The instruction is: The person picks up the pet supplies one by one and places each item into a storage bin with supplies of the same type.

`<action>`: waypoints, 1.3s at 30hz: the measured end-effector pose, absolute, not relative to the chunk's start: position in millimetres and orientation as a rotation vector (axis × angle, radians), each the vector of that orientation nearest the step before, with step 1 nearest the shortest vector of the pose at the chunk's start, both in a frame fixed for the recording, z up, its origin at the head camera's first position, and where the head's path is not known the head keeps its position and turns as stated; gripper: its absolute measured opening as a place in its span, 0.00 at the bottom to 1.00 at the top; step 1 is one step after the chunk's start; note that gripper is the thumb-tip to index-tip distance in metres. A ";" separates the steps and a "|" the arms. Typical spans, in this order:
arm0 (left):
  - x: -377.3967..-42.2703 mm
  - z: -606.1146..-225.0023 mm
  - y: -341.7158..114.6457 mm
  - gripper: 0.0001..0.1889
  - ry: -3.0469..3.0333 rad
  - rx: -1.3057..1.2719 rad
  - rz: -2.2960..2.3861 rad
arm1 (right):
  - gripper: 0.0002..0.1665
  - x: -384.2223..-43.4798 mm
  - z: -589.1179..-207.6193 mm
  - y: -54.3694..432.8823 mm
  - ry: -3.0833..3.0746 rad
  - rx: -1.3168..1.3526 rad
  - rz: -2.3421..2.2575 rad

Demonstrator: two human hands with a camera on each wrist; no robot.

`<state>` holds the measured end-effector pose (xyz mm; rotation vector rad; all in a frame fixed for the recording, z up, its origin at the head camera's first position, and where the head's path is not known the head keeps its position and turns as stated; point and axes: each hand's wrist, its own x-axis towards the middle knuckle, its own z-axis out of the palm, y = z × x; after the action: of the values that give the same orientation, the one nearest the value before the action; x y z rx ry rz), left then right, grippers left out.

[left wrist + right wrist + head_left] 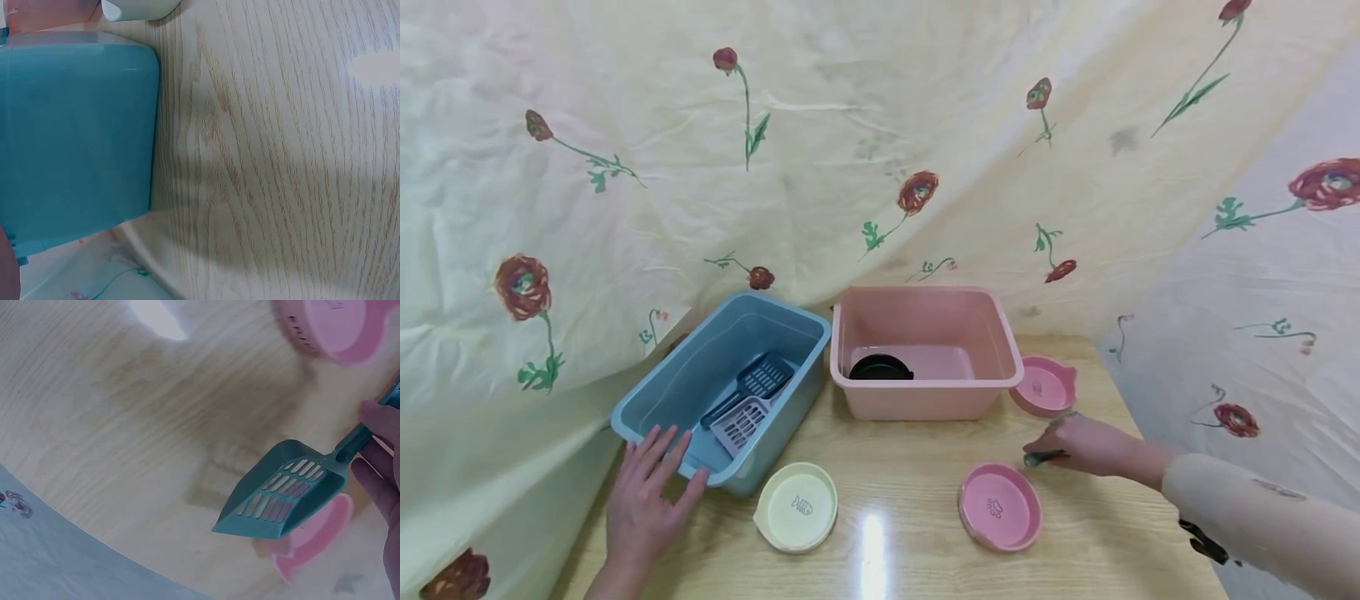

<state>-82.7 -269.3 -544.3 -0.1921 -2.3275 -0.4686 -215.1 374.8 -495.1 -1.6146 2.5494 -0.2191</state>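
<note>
My right hand (1086,444) grips a green slotted litter scoop (253,484) by its handle, above the table near two pink bowls. In the head view the hand hides most of the scoop. My left hand (643,500) rests at the near corner of a blue litter box (775,437), fingers extended over the rim. That box stands at an angle and holds a dark blue scoop (765,374) and a lilac slotted scoop (743,425). Only a sliver of the left hand shows in the left wrist view.
Beside the blue box, a pink litter box (925,400) contains a black bowl (880,367). A cream bowl (797,507) with a fish print, a pink paw-print bowl (1000,507) and another pink bowl (1045,386) sit on the wooden table (917,467). Floral cloth (820,125) hangs behind.
</note>
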 end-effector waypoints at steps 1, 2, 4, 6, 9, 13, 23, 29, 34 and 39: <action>-82.8 -544.4 -269.5 0.42 -2.326 -0.197 -0.468 | 0.22 -214.8 -490.6 373.9 2.552 -1.630 -0.229; -82.7 -544.7 -269.8 0.42 -2.323 -0.202 -0.467 | 0.22 -214.2 -485.5 372.7 2.557 -1.638 -0.238; -81.8 -545.7 -270.6 0.42 -2.320 -0.210 -0.468 | 0.23 -213.1 -475.7 369.6 2.565 -1.647 -0.258; -80.4 -546.4 -271.3 0.42 -2.315 -0.211 -0.470 | 0.23 -211.8 -464.4 364.9 2.558 -1.633 -0.297; -78.1 -546.5 -272.4 0.42 -2.314 -0.211 -0.477 | 0.23 -209.3 -444.1 354.7 2.556 -1.602 -0.342; -76.5 -545.4 -273.4 0.42 -2.319 -0.211 -0.476 | 0.22 -207.2 -416.2 335.3 2.556 -1.583 -0.380; -77.7 -547.1 -272.6 0.41 -2.321 -0.220 -0.486 | 0.20 -217.1 -362.1 266.8 2.523 -1.542 -0.648; -78.2 -547.7 -272.8 0.41 -2.331 -0.216 -0.497 | 0.20 -225.3 -326.3 227.2 2.353 -1.366 -0.972; -77.1 -548.3 -273.2 0.40 -2.338 -0.214 -0.494 | 0.22 -230.9 -295.8 199.2 2.241 -1.296 -1.178; -78.3 -547.0 -272.3 0.40 -2.344 -0.211 -0.491 | 0.27 -241.6 -264.8 175.7 2.204 -1.306 -1.259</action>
<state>-78.3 -272.3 -547.0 -0.2109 -2.3437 -0.4909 -241.6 175.7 -264.8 -1.3061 2.2040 -1.2591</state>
